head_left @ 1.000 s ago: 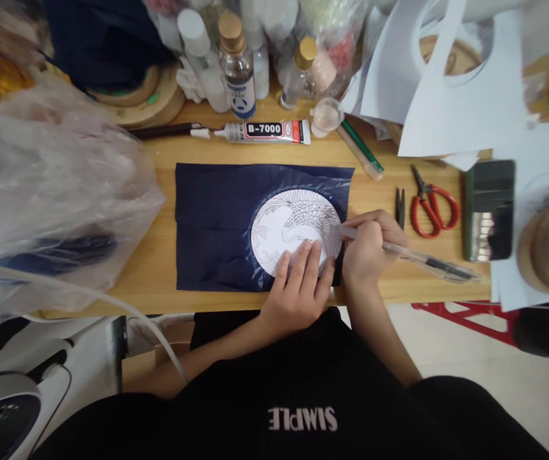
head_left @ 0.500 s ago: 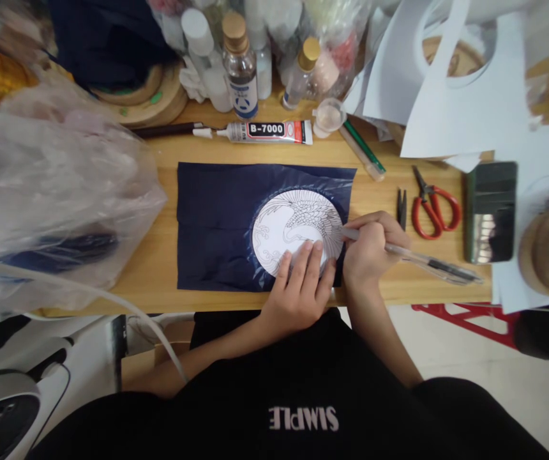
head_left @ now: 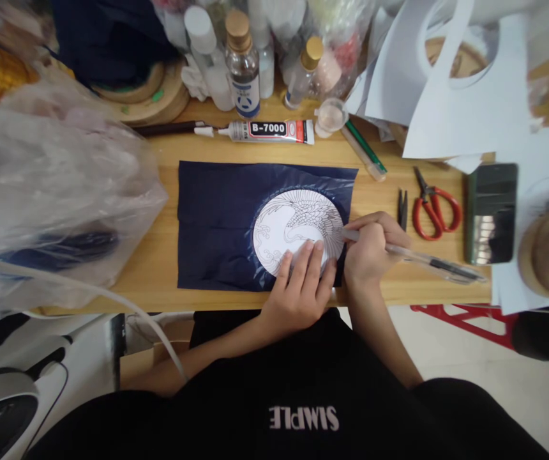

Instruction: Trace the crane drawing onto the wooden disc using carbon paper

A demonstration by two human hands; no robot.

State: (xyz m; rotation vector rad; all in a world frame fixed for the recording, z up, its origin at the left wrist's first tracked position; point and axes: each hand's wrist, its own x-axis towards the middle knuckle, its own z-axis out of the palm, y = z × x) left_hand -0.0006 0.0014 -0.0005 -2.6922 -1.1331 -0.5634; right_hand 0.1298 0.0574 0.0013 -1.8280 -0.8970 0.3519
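- Left hand (head_left: 300, 291), lower centre of the frame: fingers spread flat, palm down. Its grip is fully open and clasps nothing; the fingertips (head_left: 309, 248) press on the lower part of the round white paper disc with a line-drawn bird (head_left: 298, 220).
- Right hand (head_left: 369, 255), just right of the left hand: grip closed around the clear-barrelled pen (head_left: 418, 257). The pen tip sits at the disc's right edge, and the barrel trails off to the lower right over the worktop's front edge.
- The disc lies on the right half of the dark blue rectangular sheet (head_left: 217, 223), which lies flat on the light wooden worktop (head_left: 159, 281), centre of the frame.
- Above the sheet: white glue tube marked B-7000 (head_left: 267, 131), lying on its side with its nozzle to the left. Behind it stands a clear glass bottle with a wooden cap (head_left: 242, 67) among other bottles.
- Right of the right hand: small black snips (head_left: 401, 207), then red-handled scissors (head_left: 435, 206), then a dark phone (head_left: 491, 212).
- Upper right: white paper sheets with round cut-outs (head_left: 470, 115).
- Left side: large crumpled clear plastic bag (head_left: 54, 185), overlapping the worktop.
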